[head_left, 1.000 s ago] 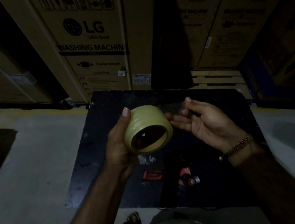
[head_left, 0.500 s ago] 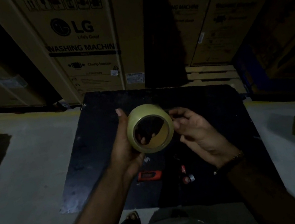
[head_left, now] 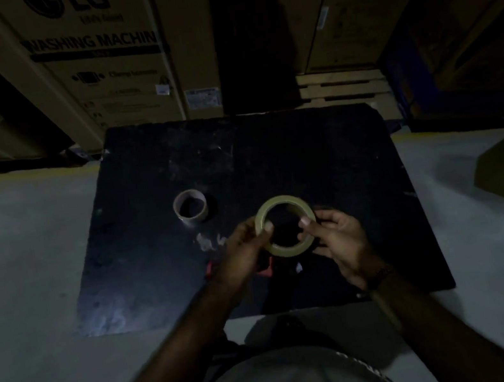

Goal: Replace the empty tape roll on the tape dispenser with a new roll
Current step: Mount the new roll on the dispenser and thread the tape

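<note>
Large black flat mat [head_left: 157,274] on grey floor = our work surface. Above its centre we hold the new yellowish-clear tape roll [head_left: 285,224], hole facing up. Left hand [head_left: 241,253] + right hand [head_left: 336,240] both closed on it, thumbs on the top rim, fingers outside. Judged: light, stiff ring, smooth wound face prob. slick; best held rim + core, as now. Small empty grey cardboard core [head_left: 190,206] stands apart, up-left. Red dispenser [head_left: 269,267] mostly hidden under the hands.
</note>
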Tool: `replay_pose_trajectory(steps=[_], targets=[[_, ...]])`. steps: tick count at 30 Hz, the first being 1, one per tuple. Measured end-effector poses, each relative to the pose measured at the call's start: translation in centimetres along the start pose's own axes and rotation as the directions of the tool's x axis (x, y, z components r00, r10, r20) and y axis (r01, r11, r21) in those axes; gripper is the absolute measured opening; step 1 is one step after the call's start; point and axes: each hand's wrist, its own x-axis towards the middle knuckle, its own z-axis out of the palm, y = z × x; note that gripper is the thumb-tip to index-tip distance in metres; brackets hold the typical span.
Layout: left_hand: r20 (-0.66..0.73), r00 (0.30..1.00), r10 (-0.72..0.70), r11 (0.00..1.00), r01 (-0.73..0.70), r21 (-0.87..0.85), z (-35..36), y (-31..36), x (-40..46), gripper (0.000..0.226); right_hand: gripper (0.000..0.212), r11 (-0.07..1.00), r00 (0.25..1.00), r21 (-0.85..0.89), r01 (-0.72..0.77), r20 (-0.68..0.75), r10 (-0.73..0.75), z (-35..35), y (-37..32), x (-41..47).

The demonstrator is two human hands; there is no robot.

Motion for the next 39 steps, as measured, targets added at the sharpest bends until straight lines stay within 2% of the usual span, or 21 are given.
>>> replay_pose_trajectory(steps=[3, 6, 10, 14, 18, 23, 26, 31, 35, 39], targets=[[0.030, 0.999, -0.037, 0.999, 0.037, -0.009, 0.7, -4.4, 0.1, 0.050, 0.036, 0.998, 0.999, -0.062, -0.034, -0.030, 0.032, -1.7, 3.2, 1.3], [-0.054, 0.995, -0.079, 0.997, 0.079, -0.001, 1.6, -8.0, -0.3, 0.056, 0.037, 0.985, 0.996, -0.151, -0.086, -0.029, 0.082, -3.2, 7.1, 2.8], [-0.091, 0.994, -0.066, 0.996, 0.071, 0.052, 2.1, -10.8, -1.4, 0.034, 0.038, 0.977, 0.992, -0.177, -0.119, 0.010, 0.123, -4.5, 10.8, 4.4], [-0.223, 0.973, -0.051, 0.988, 0.082, 0.133, 1.9, -11.8, -2.1, 0.031, 0.027, 0.973, 0.990, -0.199, -0.112, 0.065, 0.128, -4.5, 11.7, 5.1], [-0.301, 0.952, -0.045, 0.969, 0.115, 0.219, 1.8, -12.6, -2.4, 0.021, 0.032, 0.961, 0.992, -0.268, -0.068, 0.081, 0.092, -4.1, 12.4, 5.3], [-0.401, 0.911, -0.098, 0.983, 0.151, 0.103, 2.2, -13.1, -2.2, 0.023, 0.032, 0.936, 0.992, -0.350, -0.041, 0.099, 0.081, -3.9, 12.7, 6.0], [-0.432, 0.896, -0.104, 0.983, 0.159, 0.094, 2.0, -13.9, -1.7, 0.027, 0.030, 0.924, 0.993, -0.381, -0.018, 0.102, 0.061, -3.7, 13.1, 6.4], [-0.426, 0.899, -0.102, 0.989, 0.138, 0.055, 2.0, -14.4, -1.7, 0.027, 0.028, 0.918, 0.991, -0.397, 0.002, 0.122, 0.051, -4.2, 13.0, 6.5], [-0.410, 0.903, -0.129, 0.992, 0.122, -0.043, 1.5, -13.6, -2.0, 0.021, 0.039, 0.905, 0.992, -0.426, 0.014, 0.116, 0.040, -4.4, 12.9, 6.7], [-0.389, 0.905, -0.172, 0.983, 0.134, -0.123, 1.3, -12.9, -2.3, 0.013, 0.037, 0.902, 0.989, -0.432, 0.027, 0.143, 0.038, -4.5, 12.9, 6.6]])
